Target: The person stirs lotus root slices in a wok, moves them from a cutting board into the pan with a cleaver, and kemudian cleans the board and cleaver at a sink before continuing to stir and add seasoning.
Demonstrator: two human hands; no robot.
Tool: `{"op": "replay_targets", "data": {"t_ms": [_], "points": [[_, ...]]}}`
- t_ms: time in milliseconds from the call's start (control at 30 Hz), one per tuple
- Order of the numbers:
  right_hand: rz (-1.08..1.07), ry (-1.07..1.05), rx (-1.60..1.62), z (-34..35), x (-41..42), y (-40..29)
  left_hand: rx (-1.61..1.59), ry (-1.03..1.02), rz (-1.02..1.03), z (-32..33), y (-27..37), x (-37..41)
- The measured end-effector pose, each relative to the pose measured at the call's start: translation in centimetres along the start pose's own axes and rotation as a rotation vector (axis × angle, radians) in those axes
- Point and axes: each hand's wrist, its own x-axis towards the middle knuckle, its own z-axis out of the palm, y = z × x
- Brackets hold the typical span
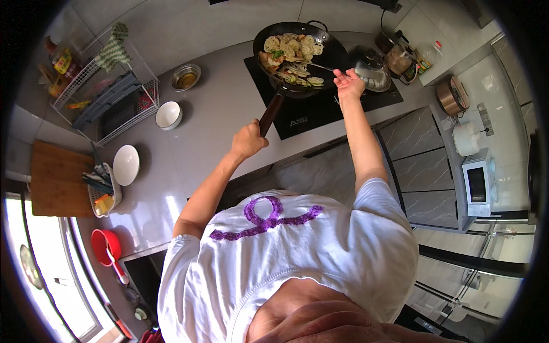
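Observation:
My left hand point(250, 140) is wrapped around the dark brown handle point(272, 112) of a black wok point(332, 50). In the wok are sliced lotus root point(296, 46), bits of green pepper point(277, 54) and some browned pieces. With my right hand point(349, 84), palm turned up, I hold a thin metal cooking utensil point(318, 65) by its end. Its head is among the food and hidden, so I cannot tell whether it is a spatula or a ladle. Beneath the wok lies a black glass cooktop point(296, 118).
A domed lid point(372, 70) rests right of the wok. Left on the counter point(201, 124) stand a metal bowl point(186, 77), a white bowl point(169, 115), a larger white bowl point(126, 165) and a wire rack point(128, 122). A red pot point(103, 245) sits nearer me.

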Motion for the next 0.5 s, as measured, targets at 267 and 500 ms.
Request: {"op": "replay_targets", "data": {"t_ms": [267,500], "points": [[-0.291,-0.302,-0.404,-0.2,-4.7,-5.9,-0.042,0.024,0.025,0.4,-0.2,0.0],[-1.196,-1.349,-1.51,2.0,-11.4,-2.7,-0.053,0.037,0.046,0.7,-0.4,0.2]]}}
